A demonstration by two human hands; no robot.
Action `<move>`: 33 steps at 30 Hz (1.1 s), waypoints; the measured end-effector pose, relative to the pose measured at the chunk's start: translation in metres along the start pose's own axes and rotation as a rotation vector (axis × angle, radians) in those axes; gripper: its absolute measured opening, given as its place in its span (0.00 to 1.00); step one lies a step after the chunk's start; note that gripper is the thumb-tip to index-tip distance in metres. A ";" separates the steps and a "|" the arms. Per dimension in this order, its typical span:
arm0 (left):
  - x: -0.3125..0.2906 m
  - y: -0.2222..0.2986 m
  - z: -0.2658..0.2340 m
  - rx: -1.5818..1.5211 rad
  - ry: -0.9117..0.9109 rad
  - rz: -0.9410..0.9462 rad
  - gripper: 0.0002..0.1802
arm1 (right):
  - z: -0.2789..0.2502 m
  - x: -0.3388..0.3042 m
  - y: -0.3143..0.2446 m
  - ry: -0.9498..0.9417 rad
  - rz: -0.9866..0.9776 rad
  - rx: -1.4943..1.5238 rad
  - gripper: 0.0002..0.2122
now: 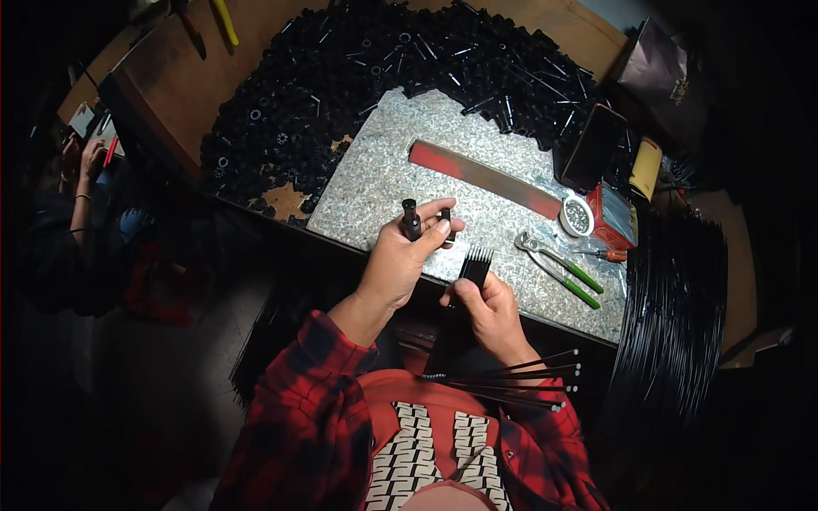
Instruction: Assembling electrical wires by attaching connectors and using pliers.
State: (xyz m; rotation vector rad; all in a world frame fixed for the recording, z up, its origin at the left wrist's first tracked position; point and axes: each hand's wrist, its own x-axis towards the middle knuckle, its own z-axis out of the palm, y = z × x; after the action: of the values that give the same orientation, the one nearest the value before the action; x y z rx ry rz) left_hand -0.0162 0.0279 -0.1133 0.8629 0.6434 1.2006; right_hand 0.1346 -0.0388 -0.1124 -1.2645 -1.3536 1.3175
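My left hand [392, 268] is held over the front edge of the speckled board [362, 187]. Its fingers are closed round a black ribbed cylinder [411, 220] that stands up from the palm. A second small black tube-like piece [446, 225] sits between the thumb and fingertips. Lower and to the right, my right hand [490, 311] grips a bundle of thin black rods [475, 266], fanned flat with pale tips up. Their lower ends are lost in the dark. Several black rods with whitish round ends [528, 375] lie across my right forearm.
A big heap of small black parts [341, 77] covers the table's back. On the board are a red-and-grey bar [481, 179], green-handled pincers [567, 272], a white cup of small bits [577, 217] and a red box [612, 217]. Long black rods [673, 307] hang right. Another person's hand [92, 159] is far left.
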 end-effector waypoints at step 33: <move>0.004 0.008 -0.015 -0.222 -0.083 -0.260 0.21 | -0.001 0.002 0.003 -0.012 0.011 0.031 0.13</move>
State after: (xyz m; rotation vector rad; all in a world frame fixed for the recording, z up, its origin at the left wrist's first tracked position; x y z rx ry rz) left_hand -0.0312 0.0360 -0.1146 0.6176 0.5255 0.9745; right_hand 0.1361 -0.0366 -0.1156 -1.2470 -1.3310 1.3509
